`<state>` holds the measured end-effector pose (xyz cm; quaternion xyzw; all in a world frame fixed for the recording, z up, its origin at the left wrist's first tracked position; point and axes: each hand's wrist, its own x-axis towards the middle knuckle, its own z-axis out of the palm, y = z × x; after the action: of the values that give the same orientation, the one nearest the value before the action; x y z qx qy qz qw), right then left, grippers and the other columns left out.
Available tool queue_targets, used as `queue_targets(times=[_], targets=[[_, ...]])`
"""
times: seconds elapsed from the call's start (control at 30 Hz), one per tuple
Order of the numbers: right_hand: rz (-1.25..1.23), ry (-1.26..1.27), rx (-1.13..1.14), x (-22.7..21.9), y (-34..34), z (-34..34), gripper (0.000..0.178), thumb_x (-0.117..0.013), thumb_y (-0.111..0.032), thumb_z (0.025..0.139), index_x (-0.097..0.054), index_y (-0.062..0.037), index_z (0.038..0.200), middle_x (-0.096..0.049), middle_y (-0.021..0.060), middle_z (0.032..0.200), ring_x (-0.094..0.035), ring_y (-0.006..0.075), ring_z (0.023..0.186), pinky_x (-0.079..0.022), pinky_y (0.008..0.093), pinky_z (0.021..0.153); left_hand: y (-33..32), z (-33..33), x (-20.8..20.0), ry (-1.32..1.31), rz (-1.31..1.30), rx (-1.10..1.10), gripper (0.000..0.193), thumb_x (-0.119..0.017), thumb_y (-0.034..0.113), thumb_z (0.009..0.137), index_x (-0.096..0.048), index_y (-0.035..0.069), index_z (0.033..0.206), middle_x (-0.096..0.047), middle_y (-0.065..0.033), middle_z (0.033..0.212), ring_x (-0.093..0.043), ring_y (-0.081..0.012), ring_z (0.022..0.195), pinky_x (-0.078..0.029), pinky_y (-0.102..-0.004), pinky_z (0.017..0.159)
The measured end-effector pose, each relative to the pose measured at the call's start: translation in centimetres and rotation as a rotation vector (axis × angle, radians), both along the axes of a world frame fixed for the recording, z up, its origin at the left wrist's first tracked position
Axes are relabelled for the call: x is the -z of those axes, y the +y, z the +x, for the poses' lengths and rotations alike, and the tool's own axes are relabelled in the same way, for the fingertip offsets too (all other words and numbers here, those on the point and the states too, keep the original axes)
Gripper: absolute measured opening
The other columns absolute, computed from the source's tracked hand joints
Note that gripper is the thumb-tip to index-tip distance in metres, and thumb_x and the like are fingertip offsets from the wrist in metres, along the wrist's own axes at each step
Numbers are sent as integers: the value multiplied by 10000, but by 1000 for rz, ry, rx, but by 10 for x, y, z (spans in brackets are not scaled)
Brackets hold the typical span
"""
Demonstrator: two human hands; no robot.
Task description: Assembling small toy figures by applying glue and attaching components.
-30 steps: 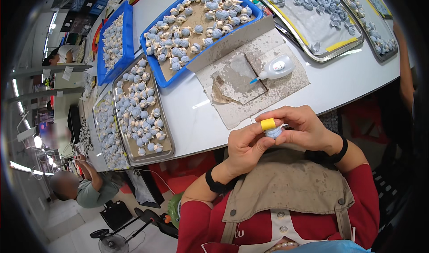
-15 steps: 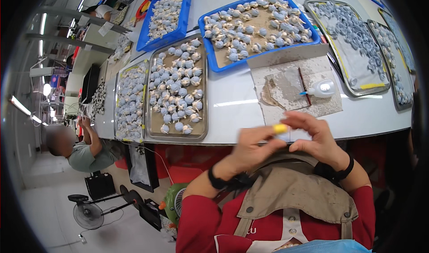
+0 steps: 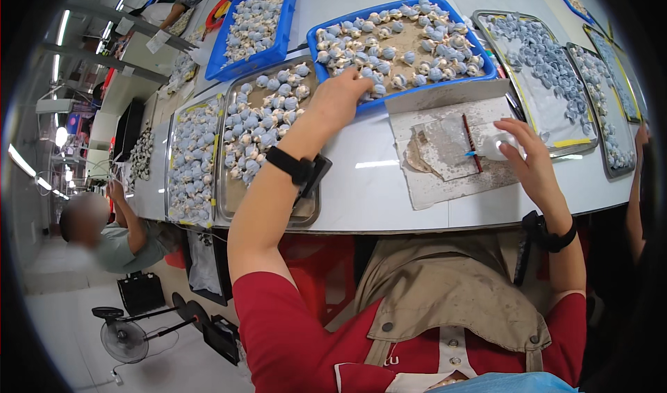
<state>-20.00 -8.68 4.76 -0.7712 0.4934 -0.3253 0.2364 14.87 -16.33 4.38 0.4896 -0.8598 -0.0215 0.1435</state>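
Note:
My left hand [image 3: 336,104] reaches over the near left corner of a blue plastic tray [image 3: 379,104]. Its fingers are bent down among small pale-blue and cream figures [image 3: 375,65]; what its fingertips pinch is hidden. At a white squeeze bottle [image 3: 492,147] with a blue tip, my right hand [image 3: 533,158] has its thumb and index finger apart, the thumb overlapping the bottle. The bottle lies on a stained cardboard sheet [image 3: 431,194], its tip across a dark red stick [image 3: 470,135].
Metal trays of similar figures [image 3: 244,132] stand on the left. Behind them is a blue crate [image 3: 221,61]. To the right, a metal tray [image 3: 580,146] holds loose grey-blue pieces. A co-worker [image 3: 118,233] sits at the far left, and another person's arm [image 3: 635,198] shows at the right edge.
My hands have separated from in front of my chest. The left moved forward and left to the blue tray; the right moved forward to the squeeze bottle, which has stayed in place.

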Motion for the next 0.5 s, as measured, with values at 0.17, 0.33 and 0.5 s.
queue_targets(times=[0.17,0.33,0.5], targets=[[108,105,19,13,9,-15,336,-645,-73,749,-547,-19,1065,-534,145,1069,-491,300,1022,-398,344,873,-3,-8,3,352,252,-212,267,-589,2,762,-537,18,1024,-585,-107,977,-611,-218,820,-501,-288,699],[199,154,34,9,17,-24,305,-661,-78,735,-530,6,998,-558,136,1010,-540,289,914,-431,328,789,49,-22,-13,1554,681,-367,326,-537,-4,820,-465,-15,1137,-559,-119,1045,-581,-212,914,-500,-236,776],[233,-186,95,4,39,-26,276,-668,-105,748,-507,2,946,-578,100,829,-561,203,702,-444,281,657,131,-81,4,1938,913,-259,435,-559,3,829,-389,36,1229,-542,-121,1033,-561,-214,949,-476,-257,855]])
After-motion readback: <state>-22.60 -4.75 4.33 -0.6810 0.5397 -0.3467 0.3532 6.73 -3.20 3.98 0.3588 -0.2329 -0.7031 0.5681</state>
